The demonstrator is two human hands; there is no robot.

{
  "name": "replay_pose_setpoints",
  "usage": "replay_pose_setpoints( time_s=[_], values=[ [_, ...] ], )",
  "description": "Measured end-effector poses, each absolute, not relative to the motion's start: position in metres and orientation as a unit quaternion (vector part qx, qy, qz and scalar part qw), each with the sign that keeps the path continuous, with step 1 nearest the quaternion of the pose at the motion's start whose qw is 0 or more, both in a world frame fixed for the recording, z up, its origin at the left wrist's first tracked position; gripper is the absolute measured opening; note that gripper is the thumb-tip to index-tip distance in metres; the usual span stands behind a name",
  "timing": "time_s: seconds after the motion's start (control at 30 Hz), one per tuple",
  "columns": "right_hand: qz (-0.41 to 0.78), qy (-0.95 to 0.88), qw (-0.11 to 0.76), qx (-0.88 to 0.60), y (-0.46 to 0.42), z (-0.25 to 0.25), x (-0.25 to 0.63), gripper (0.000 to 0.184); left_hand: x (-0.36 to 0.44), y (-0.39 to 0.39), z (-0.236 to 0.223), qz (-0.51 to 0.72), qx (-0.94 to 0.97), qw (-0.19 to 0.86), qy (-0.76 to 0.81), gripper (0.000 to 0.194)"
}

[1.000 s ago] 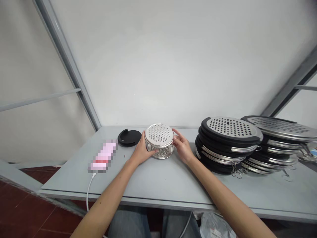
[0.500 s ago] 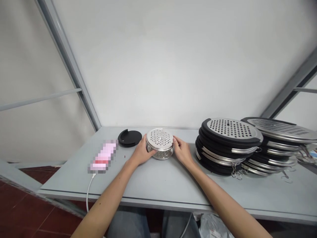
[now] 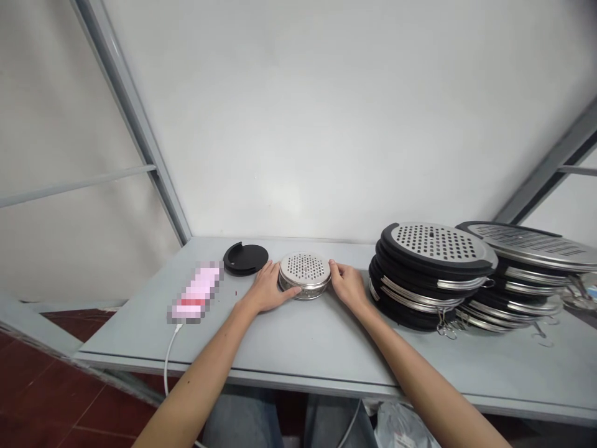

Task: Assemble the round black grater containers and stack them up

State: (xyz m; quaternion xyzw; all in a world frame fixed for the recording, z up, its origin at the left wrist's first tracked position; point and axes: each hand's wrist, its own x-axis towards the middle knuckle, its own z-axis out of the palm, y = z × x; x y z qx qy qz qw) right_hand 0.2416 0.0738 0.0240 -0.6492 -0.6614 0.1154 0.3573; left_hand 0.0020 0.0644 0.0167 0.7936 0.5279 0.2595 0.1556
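Observation:
A small round grater disc (image 3: 306,267) of shiny metal, pierced with rows of holes, lies face up on top of a second metal piece (image 3: 311,294) on the table. Only the front edge of that lower piece shows. My left hand (image 3: 269,287) holds the disc's left side, its thumb along the front rim and its fingers round the far left. My right hand (image 3: 347,284) grips the right edge with thumb and bent fingertips. Left of the discs rests a flat round black lid (image 3: 247,258) with a raised curved rim.
Tall stacks of larger perforated discs with black rims (image 3: 431,274) and metal ones (image 3: 527,267) stand at the right, with wire clips (image 3: 445,320) at the front. A blurred phone (image 3: 198,292) with a white cable (image 3: 168,358) lies left on the grey table (image 3: 317,354). A wall rises behind.
The upper grater disc has come down from a raised, tilted position onto the lower piece, closing the gap between them. Both hands have lowered with it and keep their hold.

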Motion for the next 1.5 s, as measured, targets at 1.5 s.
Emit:
replay_pose_setpoints(
  time_s=[1.5],
  values=[
    [0.113,-0.73,0.335,-0.585,0.078,0.015,0.238,0.034,0.002,0.074,0.005,0.256,0.755,0.14,0.588,0.058]
  ],
)
